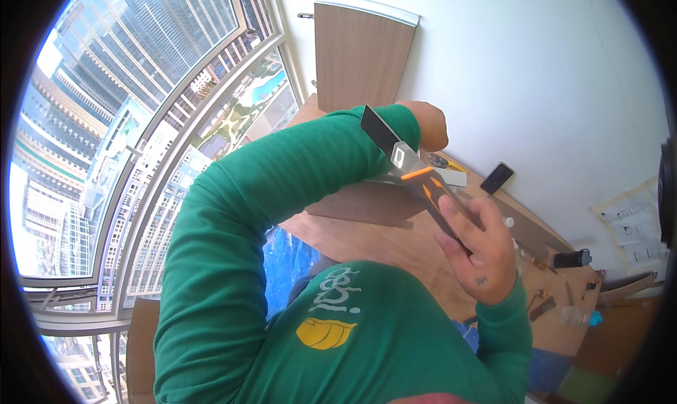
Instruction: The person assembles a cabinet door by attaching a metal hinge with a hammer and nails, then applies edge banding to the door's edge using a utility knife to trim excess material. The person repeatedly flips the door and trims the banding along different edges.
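My right hand (483, 249) is wrapped round the dark grey handle of a utility knife (444, 203) with orange markings. Its wide black blade, set in a silver metal head, points up and left, in front of my left sleeve. My left arm reaches across in its green sleeve, and the left hand (427, 125) is bent away at the wrist. Its fingers are hidden, so what it holds or touches does not show. Under the left forearm is a wood-grain panel (367, 205), partly covered by the sleeve.
Another wood-grain panel (360, 55) leans on the white wall. On the wooden surface (451, 287) lie a phone (497, 178), a yellow-and-black tool (451, 164), a black bottle (571, 258) and a clear bottle (575, 316). Blue sheeting (288, 266) lies below. Large windows (141, 122) border the left.
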The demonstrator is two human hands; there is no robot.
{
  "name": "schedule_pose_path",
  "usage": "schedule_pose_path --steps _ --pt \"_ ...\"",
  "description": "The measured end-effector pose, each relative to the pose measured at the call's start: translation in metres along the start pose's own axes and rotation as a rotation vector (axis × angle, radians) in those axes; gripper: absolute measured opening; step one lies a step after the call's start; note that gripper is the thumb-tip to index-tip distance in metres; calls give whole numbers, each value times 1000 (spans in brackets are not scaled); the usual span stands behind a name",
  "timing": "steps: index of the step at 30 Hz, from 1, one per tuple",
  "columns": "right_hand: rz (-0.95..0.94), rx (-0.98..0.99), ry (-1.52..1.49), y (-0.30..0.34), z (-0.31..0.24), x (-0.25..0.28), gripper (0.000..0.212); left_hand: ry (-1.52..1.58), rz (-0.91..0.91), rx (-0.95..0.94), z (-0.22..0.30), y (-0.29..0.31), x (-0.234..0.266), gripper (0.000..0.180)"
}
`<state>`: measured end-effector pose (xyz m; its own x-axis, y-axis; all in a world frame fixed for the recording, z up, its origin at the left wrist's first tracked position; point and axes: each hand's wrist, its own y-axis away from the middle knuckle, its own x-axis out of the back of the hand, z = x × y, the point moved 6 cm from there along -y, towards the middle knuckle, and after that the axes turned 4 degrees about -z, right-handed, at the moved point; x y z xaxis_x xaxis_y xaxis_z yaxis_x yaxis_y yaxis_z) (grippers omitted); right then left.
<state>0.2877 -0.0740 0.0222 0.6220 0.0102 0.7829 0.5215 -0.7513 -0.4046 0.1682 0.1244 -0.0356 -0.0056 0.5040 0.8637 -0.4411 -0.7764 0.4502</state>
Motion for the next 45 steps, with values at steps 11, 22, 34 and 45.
schedule_pose_path --steps 11,22,34,45 --pt "-24 -66 -136 41 17 -1 66 -14 -41 21 5 5 0 41" --pt "-67 -359 -1086 51 26 -10 59 -43 -8 -92 7 -2 -14 41" --pt "-480 -580 -1465 23 8 -66 44 -39 -38 -33 25 39 -17 43" --pt "-434 -690 -1422 62 20 -60 47 -64 -5 -60 28 36 -11 41"
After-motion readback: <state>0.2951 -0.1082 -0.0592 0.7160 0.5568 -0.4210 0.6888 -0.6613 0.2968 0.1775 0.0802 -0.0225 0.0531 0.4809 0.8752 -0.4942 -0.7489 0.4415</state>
